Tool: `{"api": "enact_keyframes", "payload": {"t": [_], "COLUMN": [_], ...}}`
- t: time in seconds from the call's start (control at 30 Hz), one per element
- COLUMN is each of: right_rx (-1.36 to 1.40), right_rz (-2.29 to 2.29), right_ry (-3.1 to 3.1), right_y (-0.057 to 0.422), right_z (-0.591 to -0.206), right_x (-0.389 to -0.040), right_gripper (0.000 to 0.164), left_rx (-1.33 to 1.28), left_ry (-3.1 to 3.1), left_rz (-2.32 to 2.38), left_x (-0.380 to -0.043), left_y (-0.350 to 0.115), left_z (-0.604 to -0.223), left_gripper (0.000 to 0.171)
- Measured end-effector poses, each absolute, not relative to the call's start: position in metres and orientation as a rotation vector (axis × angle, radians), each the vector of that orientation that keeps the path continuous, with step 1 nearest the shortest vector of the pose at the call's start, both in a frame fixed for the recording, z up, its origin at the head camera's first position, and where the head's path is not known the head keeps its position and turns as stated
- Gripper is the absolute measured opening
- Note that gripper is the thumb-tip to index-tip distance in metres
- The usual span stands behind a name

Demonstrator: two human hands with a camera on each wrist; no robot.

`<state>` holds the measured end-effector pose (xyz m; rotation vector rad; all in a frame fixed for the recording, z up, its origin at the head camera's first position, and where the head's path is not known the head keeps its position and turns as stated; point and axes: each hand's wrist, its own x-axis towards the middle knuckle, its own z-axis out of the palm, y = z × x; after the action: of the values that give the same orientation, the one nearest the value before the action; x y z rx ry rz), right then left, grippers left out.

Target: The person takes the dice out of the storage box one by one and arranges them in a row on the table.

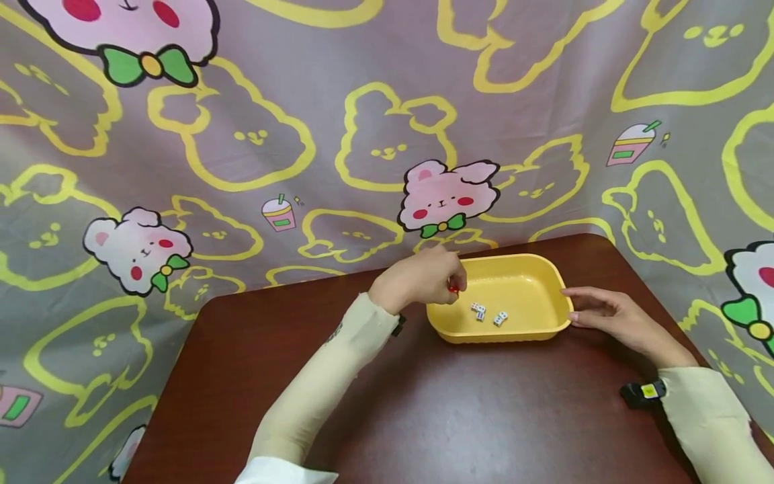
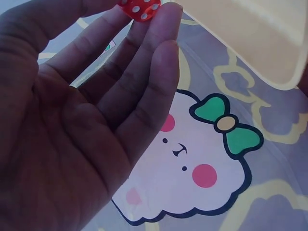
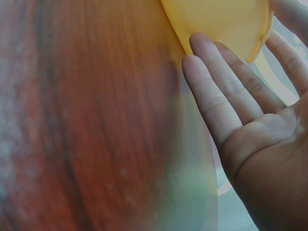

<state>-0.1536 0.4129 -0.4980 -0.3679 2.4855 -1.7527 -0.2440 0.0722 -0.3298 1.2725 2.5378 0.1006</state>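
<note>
- Head view: the left hand (image 1: 423,277) reaches over the nine o'clock end of the yellow plastic tray (image 1: 529,296), fingers bent down around a red die (image 1: 453,289), which hangs just inside the rim.
- In the same view, small white dice (image 1: 480,315) lie on the tray floor: a cluster towards eight o'clock of its middle, and a pair near six o'clock. The right hand (image 1: 623,323) is at the tray's three o'clock end, fingertips against the rim. The tray sits on the dark wooden table (image 1: 290,383).
- Left wrist view: the red die, white-pipped, shows at twelve o'clock, at the fingertips. The thumb and bent fingers seem to pinch it; the exact contact is cut off by the frame edge. A pale tray wall crosses at two o'clock.
- Right wrist view: the fingers are extended and spread beside the tray, which shows at one o'clock; nothing is enclosed in this hand, which seems only to steady the tray.
- Judging by this, handling the red die over the tray is the step in hand. The next move probably calls for a controlled lift or release, clear of the white dice, with the tray kept steady.
</note>
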Motion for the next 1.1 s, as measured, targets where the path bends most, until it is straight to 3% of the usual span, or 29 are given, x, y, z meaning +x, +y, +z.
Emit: {"api": "enact_keyframes", "payload": {"t": [1.1], "right_rx": [-0.363], "right_rz": [-1.816], "right_ry": [2.503], "right_y": [0.41], "right_z": [-0.5], "right_x": [-0.154], "right_gripper": [0.047], "left_rx": [1.233], "left_ry": [2.608], "left_rz": [0.247], "left_x": [-0.245], "left_y": [0.012], "left_z": [-0.352], "left_gripper": [0.013]}}
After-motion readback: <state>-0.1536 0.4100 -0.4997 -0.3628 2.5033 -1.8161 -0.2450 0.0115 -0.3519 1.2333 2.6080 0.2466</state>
